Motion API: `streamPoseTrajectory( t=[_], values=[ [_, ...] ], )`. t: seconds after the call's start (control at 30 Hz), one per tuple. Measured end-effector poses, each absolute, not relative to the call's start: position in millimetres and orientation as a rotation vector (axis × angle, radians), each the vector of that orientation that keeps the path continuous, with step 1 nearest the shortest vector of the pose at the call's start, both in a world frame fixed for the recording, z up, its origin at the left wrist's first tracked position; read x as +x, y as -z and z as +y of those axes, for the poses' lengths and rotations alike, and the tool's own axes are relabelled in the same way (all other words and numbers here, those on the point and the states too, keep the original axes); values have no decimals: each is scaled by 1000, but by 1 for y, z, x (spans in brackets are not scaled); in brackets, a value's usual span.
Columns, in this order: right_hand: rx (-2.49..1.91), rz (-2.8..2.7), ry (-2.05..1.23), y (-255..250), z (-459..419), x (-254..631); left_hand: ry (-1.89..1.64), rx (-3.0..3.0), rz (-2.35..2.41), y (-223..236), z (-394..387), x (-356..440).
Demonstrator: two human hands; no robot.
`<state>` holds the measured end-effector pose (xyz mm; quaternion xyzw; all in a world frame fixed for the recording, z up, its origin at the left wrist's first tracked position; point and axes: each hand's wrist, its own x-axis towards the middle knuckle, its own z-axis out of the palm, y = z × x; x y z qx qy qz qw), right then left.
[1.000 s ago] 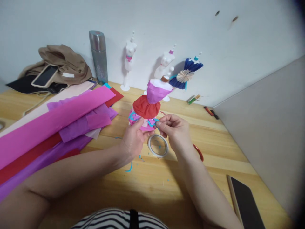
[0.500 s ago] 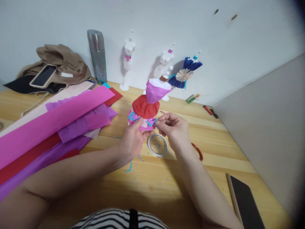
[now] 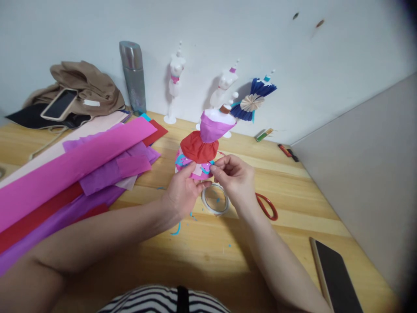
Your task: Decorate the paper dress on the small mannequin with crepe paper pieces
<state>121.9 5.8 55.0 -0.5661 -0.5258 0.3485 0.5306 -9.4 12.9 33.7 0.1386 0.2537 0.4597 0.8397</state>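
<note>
A small white dress form, tilted, wears a paper dress with a purple bodice (image 3: 213,128), a red gathered tier (image 3: 199,148) and a pink lower skirt trimmed with blue and purple cutouts. My left hand (image 3: 182,191) is closed on the skirt's lower edge, thumb on the front, fingers beneath. At the skirt's right side, my right hand (image 3: 237,178) pinches thumb and forefinger at a blue-edged purple paper cutout (image 3: 206,168). The fingertips partly hide it. Below the hands lies a roll of white tape (image 3: 216,213). A red looped handle (image 3: 276,214) shows beside my right wrist.
Coloured paper sheets (image 3: 78,174) are heaped at left, near a brown bag (image 3: 87,87) and a steel flask (image 3: 133,82). Along the wall stand white mannequins (image 3: 177,69) and a blue pleated dress (image 3: 259,89). A dark tablet-like device (image 3: 335,274) lies at right; blue scraps (image 3: 177,229) lie in front.
My right hand has shifted slightly left against the skirt, and more of the red handle shows. The dress form has tipped a little. My left hand keeps its hold.
</note>
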Motion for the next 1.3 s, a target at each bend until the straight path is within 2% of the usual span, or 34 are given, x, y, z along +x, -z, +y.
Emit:
streamPoseTrajectory(
  t=[0.2, 0.47, 0.57, 0.8, 0.97, 1.3],
  values=[
    [-1325, -1245, -986, -60, 3, 124, -999, 285, 543, -34, 14, -9],
    [-1342, -1271, -1002, -61, 3, 129, -997, 277, 552, -36, 15, -11],
    [-1350, -1323, -894, -60, 2, 132, -1000, 279, 559, -35, 15, -11],
    [-1263, -1706, -281, -64, -13, 133, -991, 272, 556, -38, 15, -9],
    [-993, -2058, -122, -59, -14, 130, -945, 251, 552, -43, 13, -8],
    [-1017, -2105, -114, -60, -14, 126, -955, 301, 533, -38, 12, -9]
  ],
)
